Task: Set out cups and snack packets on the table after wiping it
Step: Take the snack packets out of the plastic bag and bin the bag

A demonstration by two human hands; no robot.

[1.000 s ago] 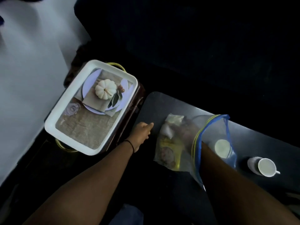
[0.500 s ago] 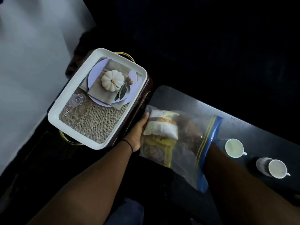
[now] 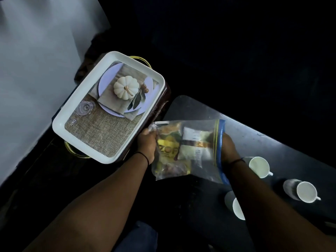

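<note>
The dark table [image 3: 258, 142] runs from the middle of the view down to the right; its rounded far-left corner lies just beside the tray [image 3: 61, 124], and its far edge borders unlit black space where nothing can be made out. The white tray, with a printed pumpkin place setting on its floor, sits left of the table on a dark stand, one gold handle showing at its far end and one at its near end. A pale wall [image 3: 36, 70] closes the left side. Bare tabletop shows beyond the bag and between the bag and the cups. The clear zip bag [image 3: 200, 166] of snack packets is held over the table's left end, its blue seal edge turned right. The left hand [image 3: 146, 144] grips the bag's left edge, fingers curled round the plastic. The right hand [image 3: 227, 148] holds the seal edge; its fingertips are hidden behind the plastic, so their set cannot be told. Inside, a yellow packet [image 3: 168, 151] and a white packet [image 3: 195, 144] show through; others below are blurred. Three white cups stand on the table at right: one [image 3: 259, 167] just beside the right wrist, one [image 3: 306, 191] further right, one [image 3: 236, 208] partly hidden by the right forearm.
</note>
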